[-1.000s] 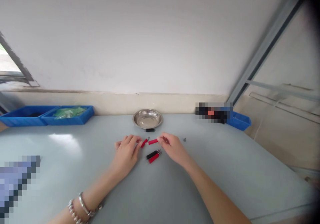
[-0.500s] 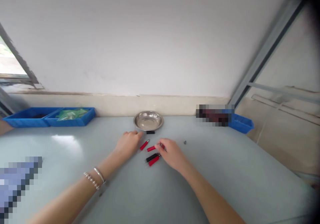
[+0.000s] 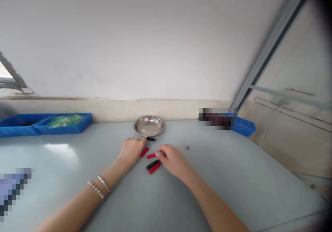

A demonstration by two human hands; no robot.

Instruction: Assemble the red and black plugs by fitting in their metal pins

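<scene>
My left hand [image 3: 132,149] is at the near side of a round metal dish [image 3: 149,126], its fingertips at the left end of a short black piece [image 3: 151,139]; whether it grips that piece I cannot tell. A red pen-like piece [image 3: 145,151] lies beside this hand. My right hand [image 3: 171,157] has its thumb and fingers closed on the tip of another red piece [image 3: 151,156]. Just below lie a black piece [image 3: 152,165] and a red piece [image 3: 155,168], side by side, their right ends near my right fingers.
Two blue trays stand at the back left, one [image 3: 85,122] with green plastic bags. Another blue bin [image 3: 243,126] is at the back right beside a blurred-out item. A small grey piece [image 3: 187,147] lies right of my right hand.
The view has shifted slightly, moving the scene left. My left fingertips now reach the black piece by the dish, which has tilted a little. My right hand stays at the red piece.
</scene>
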